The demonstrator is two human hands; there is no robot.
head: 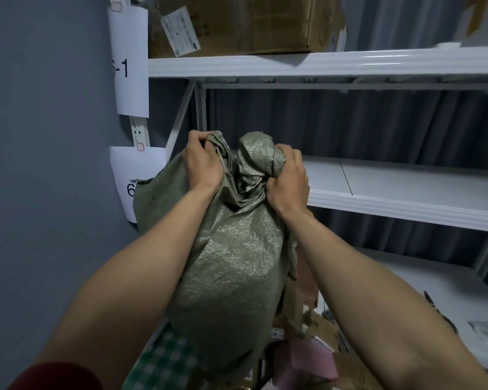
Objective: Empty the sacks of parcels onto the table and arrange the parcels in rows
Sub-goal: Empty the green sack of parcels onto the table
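Gripping a crinkled green woven sack (pixel 231 263), both hands (pixel 202 161) bunch its fabric.

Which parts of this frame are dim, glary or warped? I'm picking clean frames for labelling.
Head view: dim, bluish light; glare streak on the top shelf edge; wide-angle bending at the borders; parcels below the sack murky and soft; both hands sharp.

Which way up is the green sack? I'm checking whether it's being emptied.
Apparently upturned: the left hand and right hand grip bunched corners of the sack on top; parcels lie below. Its mouth is hidden.
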